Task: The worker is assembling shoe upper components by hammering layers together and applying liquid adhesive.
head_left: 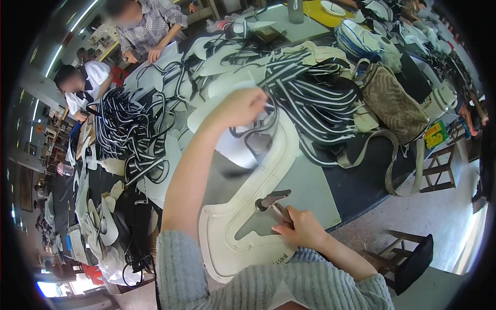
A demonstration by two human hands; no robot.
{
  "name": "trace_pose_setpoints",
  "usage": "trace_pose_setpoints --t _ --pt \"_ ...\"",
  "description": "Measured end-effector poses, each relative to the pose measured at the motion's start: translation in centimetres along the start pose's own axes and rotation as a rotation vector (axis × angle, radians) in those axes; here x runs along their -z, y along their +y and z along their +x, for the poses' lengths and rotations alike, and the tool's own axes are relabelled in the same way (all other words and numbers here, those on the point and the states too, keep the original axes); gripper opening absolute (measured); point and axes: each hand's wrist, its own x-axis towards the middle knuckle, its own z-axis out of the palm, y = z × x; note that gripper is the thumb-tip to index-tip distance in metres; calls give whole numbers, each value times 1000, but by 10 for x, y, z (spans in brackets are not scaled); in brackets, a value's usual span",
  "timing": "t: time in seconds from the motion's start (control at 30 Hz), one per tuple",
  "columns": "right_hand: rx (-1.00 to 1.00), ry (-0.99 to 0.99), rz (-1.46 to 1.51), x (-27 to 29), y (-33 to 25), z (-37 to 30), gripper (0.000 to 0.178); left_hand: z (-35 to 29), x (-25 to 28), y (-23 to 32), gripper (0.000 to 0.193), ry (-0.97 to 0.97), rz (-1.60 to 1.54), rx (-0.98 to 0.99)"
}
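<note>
We've R hand (pixel 301 227) closed round hammer (pixel 273 199), L hand (pixel 246 107) curled nr strips (pixel 312 98), hold unclear; template (pixel 258 181) mostly bare, prob. lots left.

Strips (pixel 320 103) lie beyond the board (pixel 223 219), handbag (pixel 395 103) at right.

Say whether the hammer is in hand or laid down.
In hand: the right hand is closed around the hammer, leaving its metal head exposed.

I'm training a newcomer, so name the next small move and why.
Probably bring the left hand to the cream template, since that hand is out by the black-and-white strips while the right hand holds a hammer near the template.
</note>
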Motion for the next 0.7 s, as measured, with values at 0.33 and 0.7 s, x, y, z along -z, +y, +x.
trace_pose_setpoints --t 0.33,0.7 --pt "-14 -42 94 1 2 5 38 -8 7 -29 71 503 567 162" --pt "0 -92 122 5 -2 6 36 -78 154 30 28 1410 -478 -426"
